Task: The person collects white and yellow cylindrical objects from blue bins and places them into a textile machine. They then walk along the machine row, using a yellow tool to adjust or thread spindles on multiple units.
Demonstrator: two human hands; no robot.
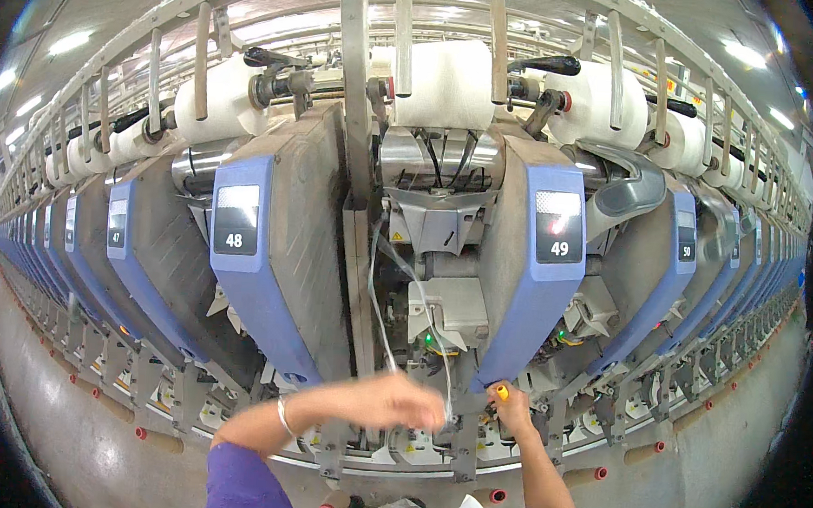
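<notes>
My left hand (396, 401), a thin white band on its wrist, reaches across the front of a winding machine. Motion blurs its fingers, so what they hold, if anything, cannot be made out. Slack pale strands (383, 313) hang beside it, down the gap between two blue-fronted units. My right hand (511, 410) is closed round a small yellow cylindrical piece (502, 392), whose end pokes out of the fist. That hand is at the lower tip of one blue front panel (532, 294). Above the gap, a white yarn package (445, 84) rests over a shiny metal drum (440, 159).
More blue-fronted units (260, 287) curve away on both sides, with white yarn packages (602, 103) on top. A grey curved suction arm (626, 195) juts out at the right. Red-ended tubes (587, 475) stick out low over the grey floor (661, 498).
</notes>
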